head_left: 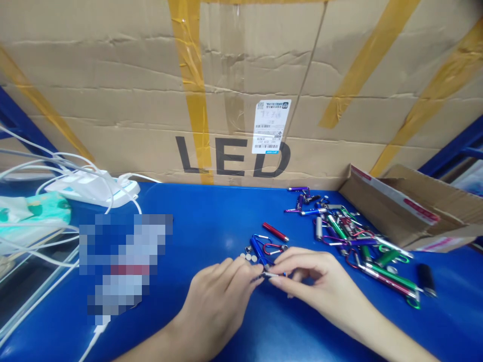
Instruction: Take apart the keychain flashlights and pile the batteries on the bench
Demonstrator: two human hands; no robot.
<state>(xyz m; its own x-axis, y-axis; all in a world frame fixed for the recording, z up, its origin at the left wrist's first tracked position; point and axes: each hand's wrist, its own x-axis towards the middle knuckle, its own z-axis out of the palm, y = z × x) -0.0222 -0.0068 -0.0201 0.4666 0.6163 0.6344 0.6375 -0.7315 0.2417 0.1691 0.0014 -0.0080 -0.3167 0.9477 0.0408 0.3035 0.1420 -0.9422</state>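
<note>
My left hand and my right hand meet over the blue table, fingertips pinched close together. A small silvery piece shows in the right fingertips; its kind I cannot make out. The left fingers are closed, and what they grip is hidden behind them. Just beyond the fingertips lies a blue metal tube, like a mini flashlight body, partly covered by the hands. Several button cells lie to its left. Behind are a red tube and a red carabiner clip.
At right lies a heap of coloured mini flashlights with clips, near an open cardboard box. A big LED carton walls off the back. On the left are a white power strip, cables, a tissue pack and a blurred-out object.
</note>
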